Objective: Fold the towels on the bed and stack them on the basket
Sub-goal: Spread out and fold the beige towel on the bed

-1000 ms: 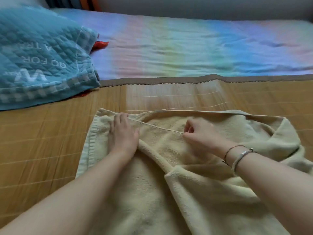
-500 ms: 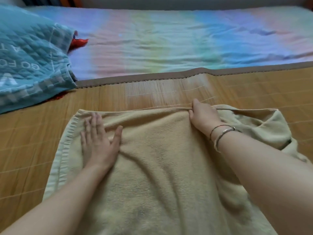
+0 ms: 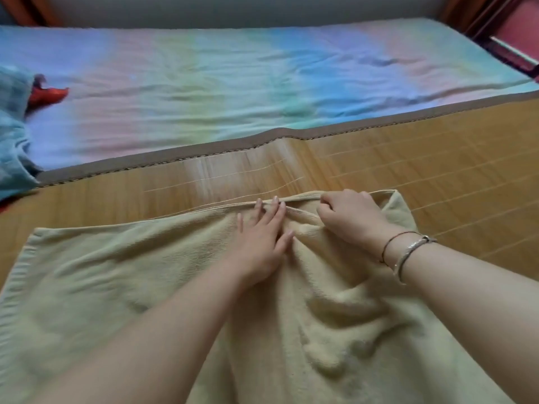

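Bed with bamboo mat (image 3: 408, 158); towel (image 3: 116, 287) spread on it. Left hand (image 3: 259, 240) lies flat, fingers released, pinning the far edge. Right hand (image 3: 347, 214) fingers grasping bunched cloth. Risk: pulling sideways drags wrinkles, skewing the fold. No basket visible.

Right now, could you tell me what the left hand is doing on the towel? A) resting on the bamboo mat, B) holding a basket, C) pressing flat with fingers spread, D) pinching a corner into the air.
C: the left hand lies palm-down, fingers spread, on the towel.
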